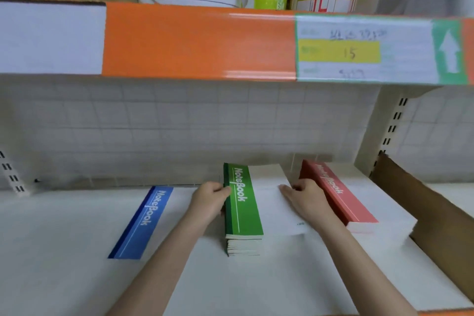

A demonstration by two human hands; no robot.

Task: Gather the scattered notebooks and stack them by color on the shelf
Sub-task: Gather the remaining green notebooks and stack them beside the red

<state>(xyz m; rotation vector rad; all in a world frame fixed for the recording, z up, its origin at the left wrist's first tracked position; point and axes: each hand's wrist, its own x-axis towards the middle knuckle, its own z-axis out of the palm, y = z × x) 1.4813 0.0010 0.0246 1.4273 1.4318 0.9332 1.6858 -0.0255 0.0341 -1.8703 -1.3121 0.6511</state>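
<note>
1. I'm on the green stack, sitting mid-shelf between the blue notebook on the left and the red stack on the right. Several thin notebooks piled up; I'd judge them light, floppy singly, and the glossy covers liable to slide off one another.
2. My left hand has its fingers curled around the left spine edge of the green stack, clamped on it. My right hand lies on the white cover at the stack's right side, fingers looking fairly straight, pressing rather than gripping.
3. Best hold, I reckon: squeeze both long edges together so the pile stays square, or slide it flat along the shelf.
4. The red stack is just beside my right hand, so little room that way. The blue notebook is well apart from my left hand, with bare shelf between.
5. A brown cardboard panel walls off the right end. The back wall is close behind the stacks; the orange shelf edge overhead limits lifting. Near side is open.
</note>
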